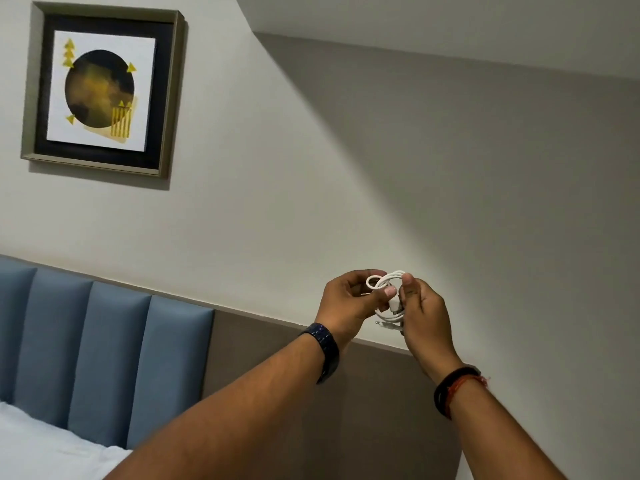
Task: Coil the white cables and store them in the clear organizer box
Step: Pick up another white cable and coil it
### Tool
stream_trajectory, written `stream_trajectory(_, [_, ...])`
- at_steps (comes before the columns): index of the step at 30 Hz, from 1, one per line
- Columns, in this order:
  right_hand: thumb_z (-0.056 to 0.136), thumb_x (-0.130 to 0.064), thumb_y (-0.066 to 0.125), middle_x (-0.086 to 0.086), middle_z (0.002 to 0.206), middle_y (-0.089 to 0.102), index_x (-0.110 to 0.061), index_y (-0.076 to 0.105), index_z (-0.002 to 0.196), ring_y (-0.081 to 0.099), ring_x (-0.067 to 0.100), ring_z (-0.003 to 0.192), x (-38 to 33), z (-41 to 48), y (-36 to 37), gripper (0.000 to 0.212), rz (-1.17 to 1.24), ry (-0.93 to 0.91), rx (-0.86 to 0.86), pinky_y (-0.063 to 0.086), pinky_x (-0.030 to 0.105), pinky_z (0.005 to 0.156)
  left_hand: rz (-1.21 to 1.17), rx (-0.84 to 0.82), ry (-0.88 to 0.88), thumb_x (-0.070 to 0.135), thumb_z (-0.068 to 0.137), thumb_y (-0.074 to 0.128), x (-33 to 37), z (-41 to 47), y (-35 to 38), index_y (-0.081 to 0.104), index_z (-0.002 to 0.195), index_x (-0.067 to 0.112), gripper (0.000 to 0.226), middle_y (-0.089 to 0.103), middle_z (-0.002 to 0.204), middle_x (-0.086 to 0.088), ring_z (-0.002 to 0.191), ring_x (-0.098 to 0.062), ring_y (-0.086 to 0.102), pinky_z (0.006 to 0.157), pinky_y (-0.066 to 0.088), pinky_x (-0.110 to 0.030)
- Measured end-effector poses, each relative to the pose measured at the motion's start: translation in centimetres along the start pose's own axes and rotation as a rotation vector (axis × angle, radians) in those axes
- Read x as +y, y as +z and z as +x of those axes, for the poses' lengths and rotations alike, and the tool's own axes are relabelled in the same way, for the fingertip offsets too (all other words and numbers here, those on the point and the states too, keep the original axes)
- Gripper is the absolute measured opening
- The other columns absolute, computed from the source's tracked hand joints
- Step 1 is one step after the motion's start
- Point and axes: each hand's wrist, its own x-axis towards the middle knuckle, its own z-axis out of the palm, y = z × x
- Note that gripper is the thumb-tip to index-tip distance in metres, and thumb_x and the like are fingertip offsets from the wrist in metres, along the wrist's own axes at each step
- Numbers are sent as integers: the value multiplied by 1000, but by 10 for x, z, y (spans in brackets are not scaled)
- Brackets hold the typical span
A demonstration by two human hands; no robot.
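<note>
Both hands raised in front of the wall [381, 168], touching each other. Left hand [349, 308] and right hand [424, 318] both closed on a small white cable [389, 296] coiled into loops, held between them in the air. Dark band [323, 351] on left wrist. Blue headboard [104, 358] and bed [45, 448] lower left; framed picture [102, 90] upper left.

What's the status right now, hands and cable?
Left hand and right hand both gripping the white cable, raised in air. Cable mostly coiled. Organizer box not in view. Nothing in the way.
</note>
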Motion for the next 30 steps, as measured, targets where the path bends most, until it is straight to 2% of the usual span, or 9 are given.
stream_trajectory(4, [97, -38, 35, -10, 70, 61, -34, 55, 76, 60, 0, 61, 1, -1, 2, 29, -34, -43, 4, 42, 6, 49, -17, 10, -44, 4, 80, 71, -2, 0, -1, 57, 109, 10, 33, 70, 86, -13, 76, -25, 67, 76, 57, -43])
stream_trajectory(7, [98, -37, 36, -8, 64, 54, -32, 50, 71, 56, -2, 55, 1, -1, 3, 31, -86, -71, 7, 40, 6, 45, -54, -23, -83, 6, 84, 67, -3, 0, -4, 46, 108, 13, 32, 69, 76, -10, 66, -20, 66, 63, 55, -33])
stream_trajectory(11, [98, -32, 38, -7, 62, 51, -26, 50, 71, 54, -11, 56, 2, -3, 1, 31, -167, -125, 14, 36, 1, 42, -143, -61, -116, 5, 88, 61, 0, 1, -9, 37, 103, 15, 30, 65, 73, -9, 61, -17, 61, 63, 53, -29])
stream_trajectory(15, [93, -45, 30, -6, 63, 52, -13, 55, 81, 52, 12, 57, 9, -5, -1, 42, -390, -219, -32, 36, 14, 47, -152, -72, -136, 6, 88, 61, 0, 0, -16, 35, 102, 16, 31, 62, 77, -11, 63, -16, 60, 65, 53, -27])
stream_trajectory(19, [95, -38, 34, 1, 70, 56, -7, 58, 89, 54, 19, 61, 11, -8, 0, 40, -470, -302, -20, 47, 32, 53, -204, -2, -117, 6, 86, 63, 1, 3, -15, 35, 104, 15, 35, 67, 73, -10, 63, -17, 63, 60, 54, -26])
stream_trajectory(21, [95, -36, 36, 1, 71, 55, -6, 58, 89, 53, 18, 60, 12, -10, 2, 38, -488, -317, -25, 46, 30, 50, -204, 67, -115, 6, 84, 67, -1, 5, -11, 37, 103, 15, 37, 68, 78, -14, 69, -21, 64, 61, 53, -28])
stream_trajectory(24, [92, -39, 34, -2, 70, 50, -5, 57, 87, 46, 13, 56, 17, -12, 4, 41, -523, -316, -30, 32, 17, 45, -173, 200, -158, 6, 81, 70, -6, 6, -6, 39, 100, 16, 38, 68, 84, -17, 70, -24, 63, 61, 52, -30])
stream_trajectory(26, [94, -34, 37, -3, 70, 49, -5, 58, 87, 43, 9, 54, 21, -14, 5, 37, -535, -312, -39, 26, 13, 46, -173, 273, -191, 6, 79, 72, -10, 8, -4, 41, 99, 16, 38, 68, 86, -17, 69, -24, 64, 62, 52, -31])
stream_trajectory(30, [95, -34, 37, -4, 69, 48, -7, 56, 85, 42, 8, 54, 27, -13, 4, 34, -532, -302, -83, 31, 17, 47, -179, 294, -227, 8, 78, 74, -15, 8, -7, 42, 96, 18, 38, 67, 85, -16, 69, -26, 63, 66, 53, -34])
